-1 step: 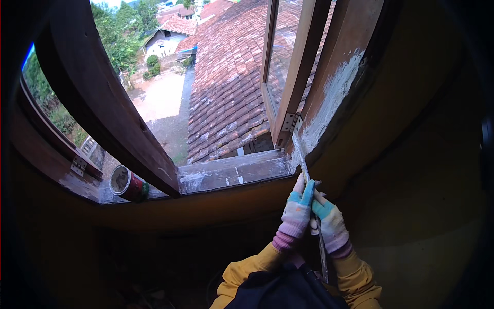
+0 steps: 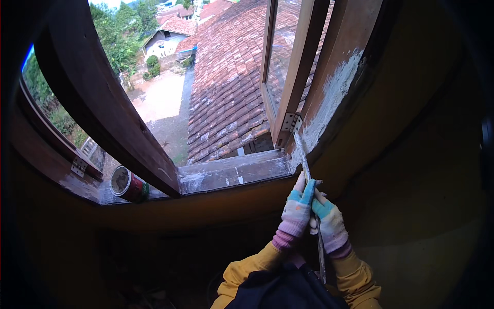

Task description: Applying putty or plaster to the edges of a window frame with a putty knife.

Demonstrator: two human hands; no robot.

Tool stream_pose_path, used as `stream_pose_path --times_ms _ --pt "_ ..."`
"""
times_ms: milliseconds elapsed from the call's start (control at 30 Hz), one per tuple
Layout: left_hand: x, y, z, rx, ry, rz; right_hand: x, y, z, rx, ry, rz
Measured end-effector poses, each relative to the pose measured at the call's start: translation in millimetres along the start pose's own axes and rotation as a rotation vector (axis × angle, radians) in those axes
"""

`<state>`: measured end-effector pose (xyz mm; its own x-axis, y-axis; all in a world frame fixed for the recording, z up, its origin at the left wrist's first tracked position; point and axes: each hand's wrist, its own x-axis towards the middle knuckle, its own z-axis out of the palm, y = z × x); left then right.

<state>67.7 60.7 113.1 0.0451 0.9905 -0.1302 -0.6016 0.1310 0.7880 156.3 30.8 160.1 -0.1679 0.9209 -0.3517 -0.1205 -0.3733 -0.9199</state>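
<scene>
A long, thin, flat strip [image 2: 305, 164], smeared with white, runs up between my hands, its far end against the lower corner of the window frame beside a hinge [image 2: 292, 122]. My left hand [image 2: 295, 215], in a white, teal and pink knitted glove, is closed on the strip with some fingers lying along it. My right hand [image 2: 332, 226], gloved alike, closes on it from the right, slightly lower. The strip's near end hangs down between my forearms. Rough white filler [image 2: 337, 90] coats the joint between the wooden frame [image 2: 355, 31] and the dark wall.
An open-topped can [image 2: 135, 187] with greyish stuff inside stands on the sill at the left. The white-stained sill [image 2: 216, 174] runs below the opening. A glazed sash [image 2: 296, 67] stands swung outward, and a thick wooden post [image 2: 110, 110] rises at left. Outside lies a tiled roof [image 2: 231, 77].
</scene>
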Motion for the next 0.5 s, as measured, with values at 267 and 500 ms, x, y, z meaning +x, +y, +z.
stream_pose_path --times_ms 267,500 --pt "6.9 7.5 1.2 0.246 -0.003 0.137 -1.8 -6.2 8.1 0.005 0.044 -0.053" --pt "-3.9 20.3 12.0 0.237 -0.126 0.232 -22.9 -28.1 15.9 -0.139 0.07 -0.2"
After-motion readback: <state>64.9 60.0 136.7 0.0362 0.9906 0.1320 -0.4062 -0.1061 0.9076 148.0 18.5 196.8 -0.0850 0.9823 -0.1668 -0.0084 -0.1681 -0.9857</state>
